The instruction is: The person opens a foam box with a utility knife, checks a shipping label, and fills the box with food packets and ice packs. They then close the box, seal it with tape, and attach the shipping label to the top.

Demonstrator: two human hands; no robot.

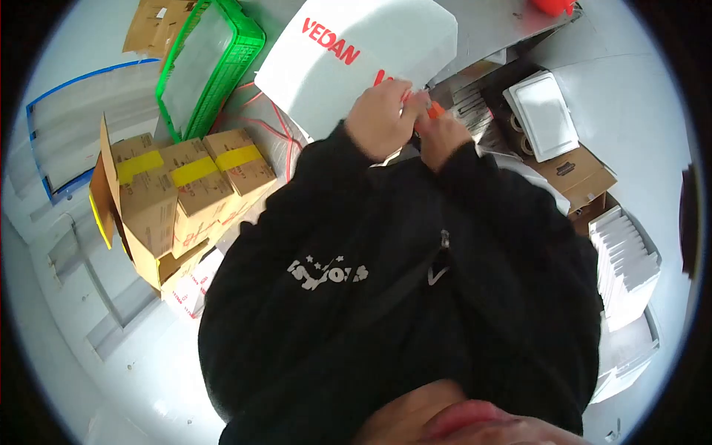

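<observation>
The person's left hand [382, 119] is curled closed against the lower edge of a large white sack with red VEDAN lettering [356, 52], which lies on the grey table [489, 26]. Just beside it, the right hand [446, 137] pinches a small orange object [436, 110]. A green plastic crate [222, 67] sits left of the sack.

VEDAN box [356, 59] close ahead, cardboard boxes [185, 193] left, stacked trays [623, 267] right, open floor [96, 371] far left
</observation>
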